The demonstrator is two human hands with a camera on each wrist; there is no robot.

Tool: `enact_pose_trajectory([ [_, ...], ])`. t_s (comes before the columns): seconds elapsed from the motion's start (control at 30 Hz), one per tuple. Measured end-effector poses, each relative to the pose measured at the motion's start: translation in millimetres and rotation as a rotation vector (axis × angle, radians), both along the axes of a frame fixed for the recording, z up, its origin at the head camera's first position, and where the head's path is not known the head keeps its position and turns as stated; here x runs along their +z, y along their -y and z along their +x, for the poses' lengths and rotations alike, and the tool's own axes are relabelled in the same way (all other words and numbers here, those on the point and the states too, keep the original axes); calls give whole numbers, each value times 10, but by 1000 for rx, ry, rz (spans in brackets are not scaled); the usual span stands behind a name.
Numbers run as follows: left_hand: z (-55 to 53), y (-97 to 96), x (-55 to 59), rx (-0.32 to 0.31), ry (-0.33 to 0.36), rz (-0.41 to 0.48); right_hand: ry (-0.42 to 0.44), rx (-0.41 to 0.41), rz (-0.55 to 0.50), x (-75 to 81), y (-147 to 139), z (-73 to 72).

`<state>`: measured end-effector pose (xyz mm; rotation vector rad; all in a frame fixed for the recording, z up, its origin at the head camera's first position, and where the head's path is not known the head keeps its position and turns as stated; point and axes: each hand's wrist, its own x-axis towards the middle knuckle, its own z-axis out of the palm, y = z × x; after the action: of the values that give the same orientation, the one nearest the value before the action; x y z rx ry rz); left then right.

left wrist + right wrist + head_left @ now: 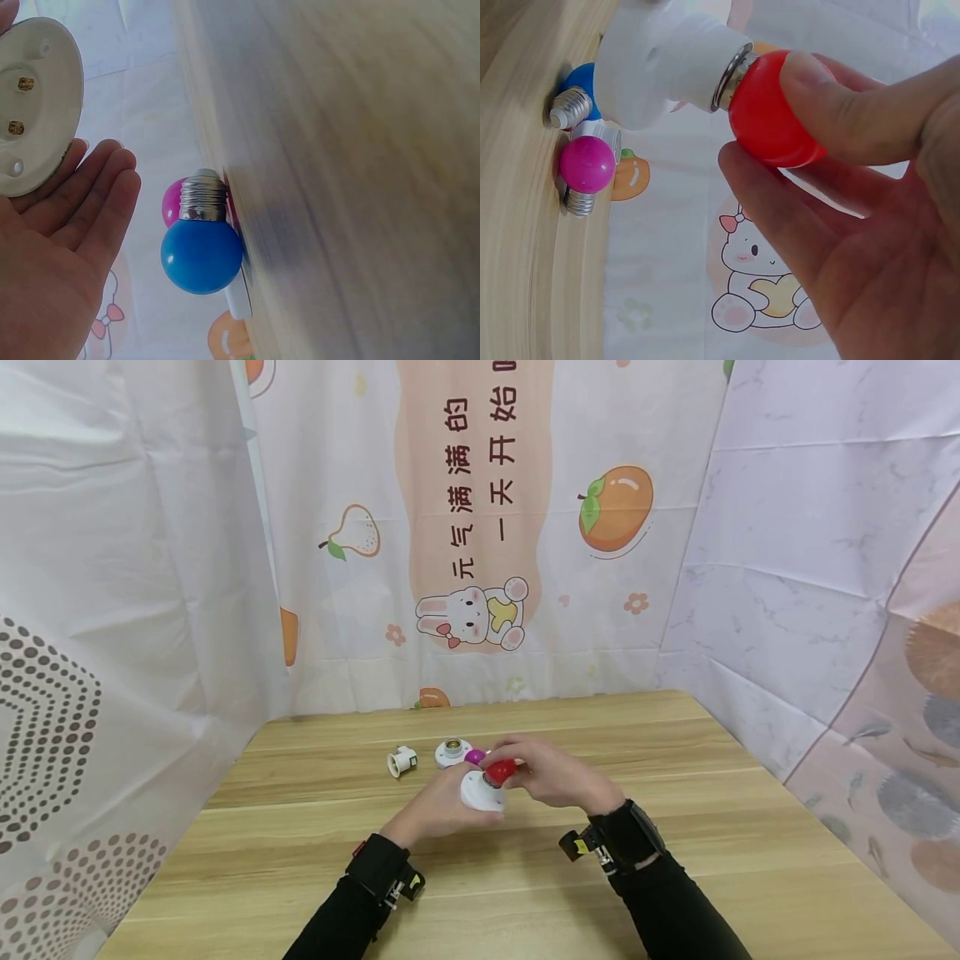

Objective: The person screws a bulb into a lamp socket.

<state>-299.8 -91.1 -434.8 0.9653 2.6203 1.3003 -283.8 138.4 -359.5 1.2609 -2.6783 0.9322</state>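
Note:
My left hand [435, 808] grips a round white lamp holder [477, 795] by its base, raised over the table and tilted. Its underside, with two brass screws, faces the left wrist view. My right hand [553, 773] pinches a red bulb [769, 112] between thumb and fingers. The bulb's metal cap sits partly inside the holder's socket, with some thread showing at the rim. Behind the hands a magenta bulb [587, 165] and a blue bulb [201, 256] lie on the table.
A second round white lamp holder [444, 757] stands on the wooden table [315, 860] beyond the hands, socket upward. To its left lies a small white socket [401, 762] on its side. Printed curtains [330, 627] hang around the table's back and sides.

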Motion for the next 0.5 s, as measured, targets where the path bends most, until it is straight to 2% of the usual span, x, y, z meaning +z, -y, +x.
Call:
enact_pose_trajectory([
  [0.5, -7, -12, -7, -25, -22, 18, 18, -120, -16, -4, 68, 38],
])
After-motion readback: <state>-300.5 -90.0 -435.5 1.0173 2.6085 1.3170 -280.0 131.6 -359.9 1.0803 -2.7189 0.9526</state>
